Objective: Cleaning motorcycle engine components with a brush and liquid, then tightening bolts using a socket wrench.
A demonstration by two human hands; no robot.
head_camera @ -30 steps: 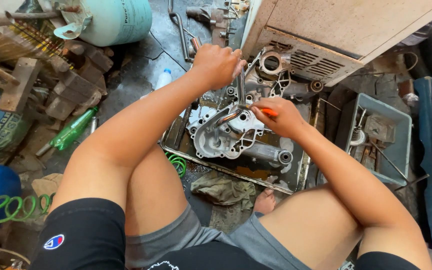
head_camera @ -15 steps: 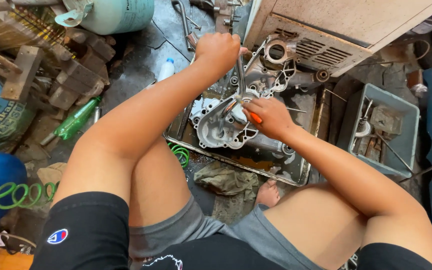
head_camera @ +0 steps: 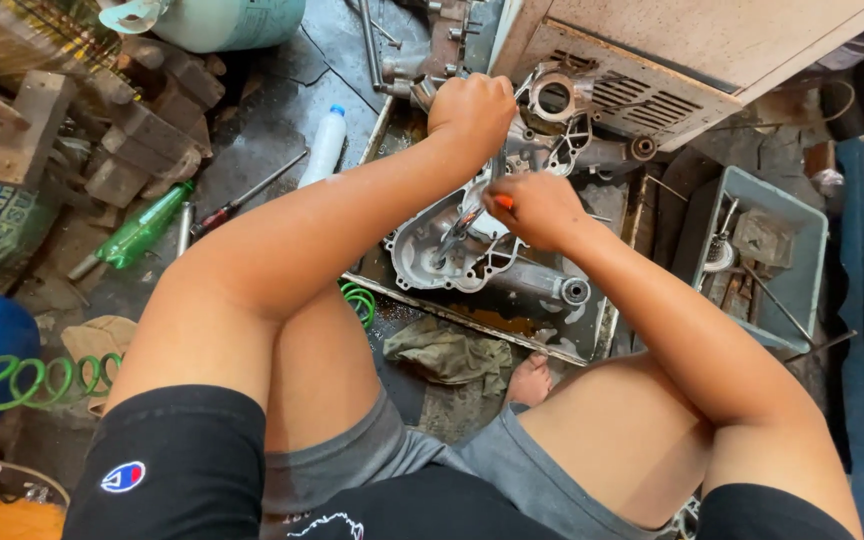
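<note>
against the frame a second earlier, the left hand has shifted from the far rim to clench a metal rod over the engine crankcase in its drip tray, right hand gripping an orange-handled tool closer beneath it, indicating work tightening on one point.

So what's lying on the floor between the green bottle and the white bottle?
A screwdriver lies between the green bottle and the white bottle, seen in the head view.

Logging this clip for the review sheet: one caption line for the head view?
Left hand grips a metal tool, right hand holds an orange-handled tool, both over a grey engine casing in a metal tray.
</note>
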